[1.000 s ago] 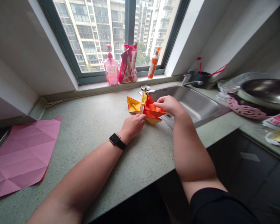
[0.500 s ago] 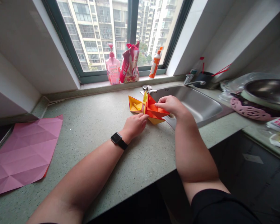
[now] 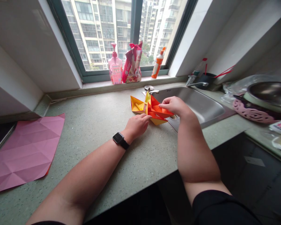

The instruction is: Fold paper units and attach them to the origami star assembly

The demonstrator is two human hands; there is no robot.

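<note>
An orange and yellow folded paper model lies on the speckled green counter beside the sink. My right hand pinches its orange flap from the right side, fingers closed on the paper. My left hand, with a black watch on the wrist, presses its fingertips on the model's near edge. Both forearms rest on the counter.
A creased pink paper sheet lies at the far left. The steel sink with its tap sits right of the model. A pink pump bottle, a red bag and an orange bottle stand on the windowsill. A metal pan is at the right.
The view has shifted slightly, so everything sits a little further right. My hands keep their hold on the paper model, with my right fingers a bit lower on the orange flap.
</note>
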